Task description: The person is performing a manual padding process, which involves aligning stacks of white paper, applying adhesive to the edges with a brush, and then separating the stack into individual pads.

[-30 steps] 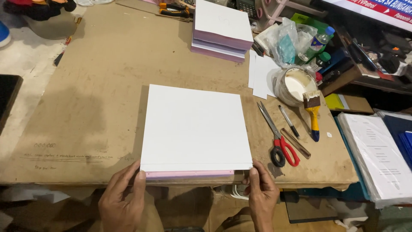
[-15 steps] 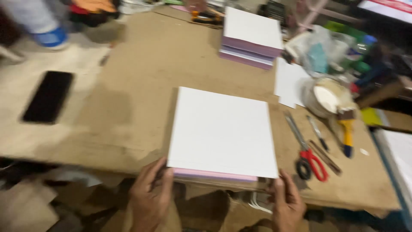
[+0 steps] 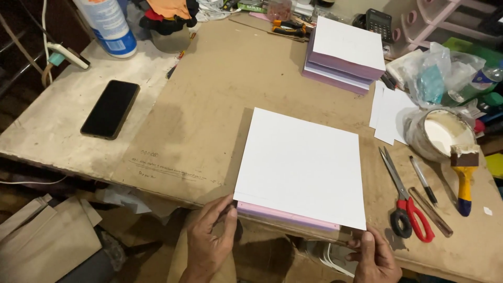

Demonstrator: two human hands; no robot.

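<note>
Worktable (image 3: 209,105): brown board top, scuffed and stained — fills most of the frame.
Paler slab (image 3: 47,131): left part of the top, whitish smears.
Under the near edge: cardboard pieces (image 3: 47,236), lower left — dim there.
Shelving (image 3: 435,21): pink plastic, upper right.
Light: even, from above; soft shadows.

Only the person's two bare hands and the starts of the wrists show at the bottom of the view. The left hand (image 3: 207,242) and the right hand (image 3: 374,258) wear no gloves, rings, watch or bands. No sleeve reaches either wrist. The fingernails are short and unpainted.
</note>
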